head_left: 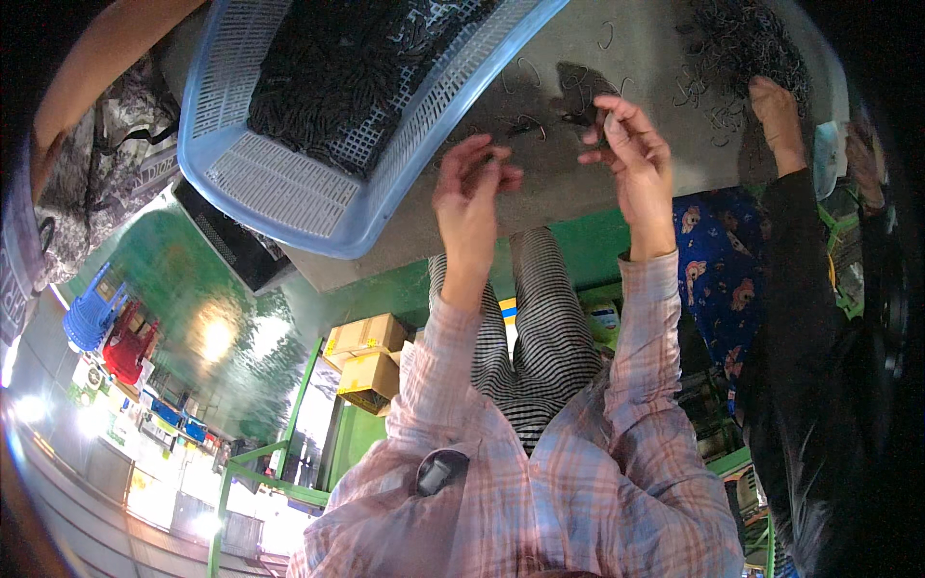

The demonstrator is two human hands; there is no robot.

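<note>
My left hand [472, 196] is just above the grey table, right of a blue plastic basket [385, 223]. Its fingers are curled toward the thumb, and a bit of dark shows between them, too small to name. To its right, my right hand [636, 164] has thumb and forefinger pinched together; what they hold, if anything, I cannot make out. Small black pieces [525, 125] and a few thin wire hooks [528, 72] lie on the table beyond my hands. Many short black pieces [332, 96] fill part of the basket.
A heap of wire hooks [747, 43] lies at the far right, with another person's hand [777, 116] at its edge. A bare arm [106, 72] of someone else reaches in at upper left. Cardboard boxes [371, 337] and a green metal frame [299, 409] stand below the table.
</note>
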